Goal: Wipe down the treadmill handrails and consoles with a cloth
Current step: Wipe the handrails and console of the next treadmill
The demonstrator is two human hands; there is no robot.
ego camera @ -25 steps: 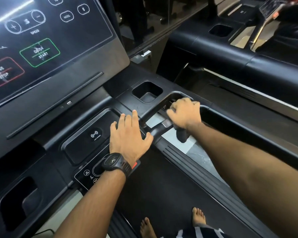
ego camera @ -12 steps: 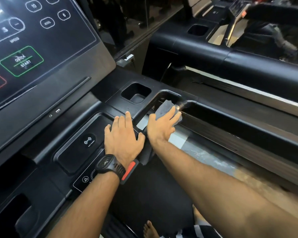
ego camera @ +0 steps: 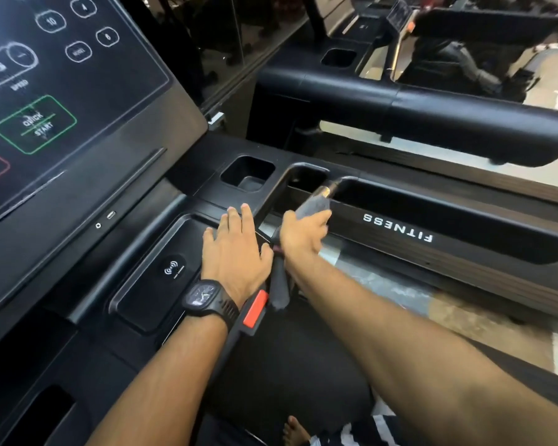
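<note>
The right hand (ego camera: pixel 303 236) grips the cloth (ego camera: pixel 314 204), which pokes past its fingers, seemingly touching the handrail (ego camera: pixel 464 220). The left hand (ego camera: pixel 236 252) lies flat on the console (ego camera: pixel 149 284).

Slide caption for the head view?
Right hand holds grey cloth against treadmill handrail; left hand rests flat on console.

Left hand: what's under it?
Left hand lies flat on the black console deck, at the wireless charging tray's right edge. Whatever the palm covers cannot be seen.

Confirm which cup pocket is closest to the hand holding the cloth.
The square pocket just beyond the left hand, beside the right hand gripping the cloth; the bottom-left pocket and next treadmill's pocket lie farther.
</note>
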